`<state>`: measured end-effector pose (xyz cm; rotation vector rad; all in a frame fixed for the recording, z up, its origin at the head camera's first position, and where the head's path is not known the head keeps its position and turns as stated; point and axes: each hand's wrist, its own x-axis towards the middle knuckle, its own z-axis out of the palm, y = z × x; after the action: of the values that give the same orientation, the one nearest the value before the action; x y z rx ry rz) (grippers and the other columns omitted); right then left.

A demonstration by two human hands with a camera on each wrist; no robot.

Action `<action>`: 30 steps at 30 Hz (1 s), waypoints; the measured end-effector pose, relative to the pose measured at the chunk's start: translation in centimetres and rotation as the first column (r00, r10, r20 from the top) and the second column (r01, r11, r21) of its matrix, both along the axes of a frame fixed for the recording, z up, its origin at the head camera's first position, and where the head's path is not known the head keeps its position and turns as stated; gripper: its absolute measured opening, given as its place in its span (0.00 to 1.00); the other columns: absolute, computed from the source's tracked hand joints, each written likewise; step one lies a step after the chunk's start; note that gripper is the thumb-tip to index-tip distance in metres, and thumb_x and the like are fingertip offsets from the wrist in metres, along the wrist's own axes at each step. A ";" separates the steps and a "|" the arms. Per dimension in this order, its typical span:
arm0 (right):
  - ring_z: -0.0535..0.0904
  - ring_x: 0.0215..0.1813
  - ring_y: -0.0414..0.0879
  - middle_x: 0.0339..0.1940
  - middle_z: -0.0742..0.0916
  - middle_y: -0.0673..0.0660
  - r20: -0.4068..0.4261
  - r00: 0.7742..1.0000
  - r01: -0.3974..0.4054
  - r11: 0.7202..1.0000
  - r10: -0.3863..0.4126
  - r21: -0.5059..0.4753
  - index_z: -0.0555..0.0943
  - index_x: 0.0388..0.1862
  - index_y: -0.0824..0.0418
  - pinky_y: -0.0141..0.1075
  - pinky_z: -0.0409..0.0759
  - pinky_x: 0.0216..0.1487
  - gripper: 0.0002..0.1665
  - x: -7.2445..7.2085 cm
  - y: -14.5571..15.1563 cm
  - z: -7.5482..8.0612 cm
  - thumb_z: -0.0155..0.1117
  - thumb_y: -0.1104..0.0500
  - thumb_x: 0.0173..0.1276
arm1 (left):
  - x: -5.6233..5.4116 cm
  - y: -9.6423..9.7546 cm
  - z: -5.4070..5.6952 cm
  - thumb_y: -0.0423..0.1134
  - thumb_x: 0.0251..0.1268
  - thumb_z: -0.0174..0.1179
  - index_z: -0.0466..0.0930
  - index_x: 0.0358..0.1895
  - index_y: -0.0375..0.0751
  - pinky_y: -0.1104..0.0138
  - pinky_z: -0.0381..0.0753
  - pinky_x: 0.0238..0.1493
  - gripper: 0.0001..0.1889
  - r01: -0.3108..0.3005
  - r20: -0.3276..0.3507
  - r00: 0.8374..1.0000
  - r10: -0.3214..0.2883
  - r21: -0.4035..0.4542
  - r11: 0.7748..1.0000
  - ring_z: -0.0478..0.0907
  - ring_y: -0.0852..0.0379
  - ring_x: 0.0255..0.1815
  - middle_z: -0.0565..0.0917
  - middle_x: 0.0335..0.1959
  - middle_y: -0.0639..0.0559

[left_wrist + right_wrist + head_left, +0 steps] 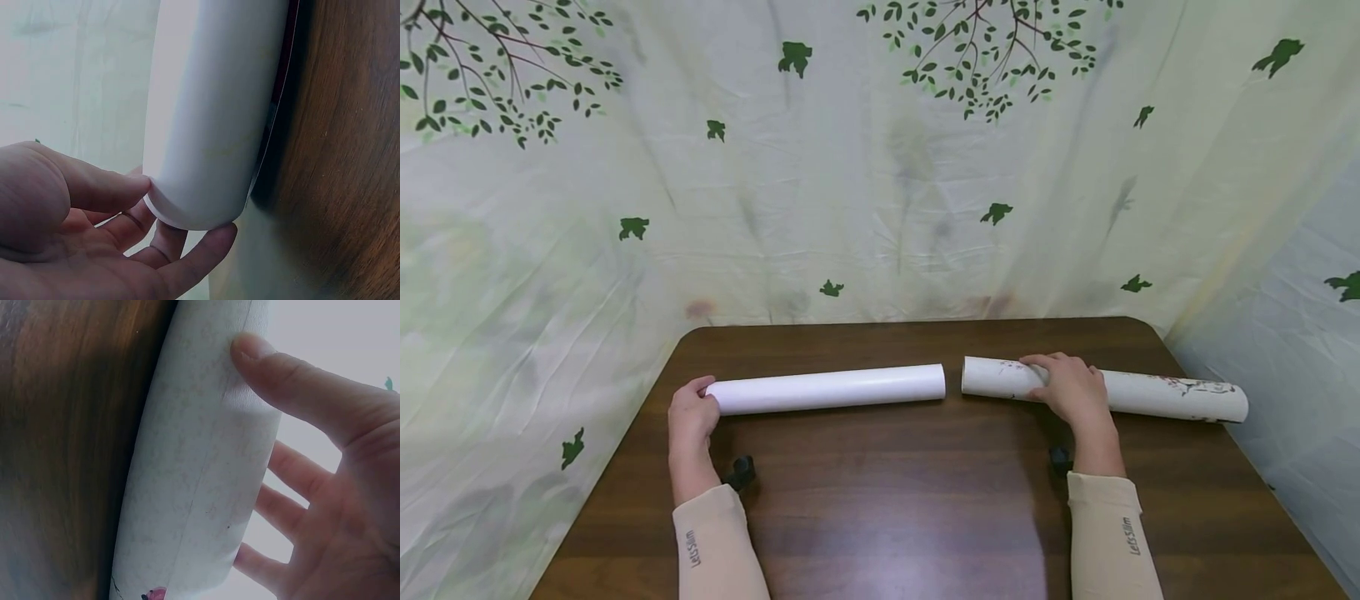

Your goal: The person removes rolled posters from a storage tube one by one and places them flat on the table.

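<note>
As hands (692, 412) (1075, 392) hold tubes (827, 389) (1176, 395), one plain, one patterned

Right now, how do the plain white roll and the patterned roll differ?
The plain white roll shows no pattern in the head view; the patterned roll carries dark branch-like markings. The left hand holds the plain white roll at its outer end, while the right hand grips the patterned roll away from both ends. Both are whitish, long and round, lying on the table.
</note>
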<state>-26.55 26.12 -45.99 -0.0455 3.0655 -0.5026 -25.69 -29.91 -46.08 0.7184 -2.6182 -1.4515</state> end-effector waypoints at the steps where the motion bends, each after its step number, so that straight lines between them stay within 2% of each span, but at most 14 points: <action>1: 0.69 0.76 0.73 0.77 0.76 0.70 -0.002 1.000 0.002 1.000 -0.002 0.000 0.76 0.77 0.47 0.78 0.55 0.75 0.37 0.0 0.0 0.0 0.75 0.53 0.71 | 0.0 0.0 0.0 0.28 0.70 0.38 0.67 0.78 0.32 0.43 0.67 0.75 0.32 0.001 -0.004 1.000 -0.001 0.006 1.000 0.65 0.32 0.73 0.68 0.78 0.27; 8: 0.68 0.76 0.75 0.77 0.76 0.70 -0.038 0.998 0.043 0.999 -0.042 0.018 0.75 0.78 0.46 0.78 0.56 0.74 0.36 -0.3 -0.6 -0.4 0.73 0.52 0.72 | -0.2 0.1 -0.2 0.27 0.70 0.39 0.66 0.79 0.32 0.42 0.65 0.77 0.32 0.017 -0.011 1.000 -0.016 0.046 0.999 0.64 0.33 0.73 0.66 0.78 0.26; 15: 0.66 0.77 0.74 0.77 0.76 0.69 -0.091 0.993 0.081 0.996 -0.079 0.020 0.74 0.79 0.45 0.77 0.56 0.75 0.36 -0.5 -1.7 -1.1 0.72 0.52 0.74 | -0.7 0.7 -0.2 0.26 0.72 0.38 0.64 0.80 0.32 0.43 0.62 0.80 0.33 0.061 0.005 0.998 -0.062 0.093 0.994 0.61 0.36 0.77 0.63 0.81 0.28; 25: 0.68 0.76 0.74 0.76 0.77 0.69 -0.149 0.985 0.091 0.995 -0.085 0.030 0.75 0.78 0.45 0.76 0.56 0.75 0.36 -1.0 -3.3 -1.7 0.73 0.51 0.73 | -1.3 1.8 0.0 0.29 0.77 0.41 0.65 0.80 0.33 0.41 0.63 0.80 0.30 0.099 0.020 0.995 -0.101 0.073 0.992 0.62 0.34 0.76 0.64 0.80 0.28; 30: 0.68 0.76 0.73 0.76 0.77 0.68 -0.149 0.985 0.089 0.996 -0.083 0.032 0.74 0.79 0.45 0.75 0.57 0.75 0.36 -1.0 -3.7 -1.7 0.72 0.50 0.74 | -1.3 2.2 0.0 0.30 0.79 0.40 0.64 0.80 0.34 0.40 0.64 0.79 0.29 0.106 0.026 0.994 -0.108 0.066 0.992 0.63 0.34 0.74 0.64 0.79 0.28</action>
<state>-27.58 22.38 -47.64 0.0532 3.2327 -0.4640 -26.98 -27.69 -46.03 0.6184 -2.6816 -1.5720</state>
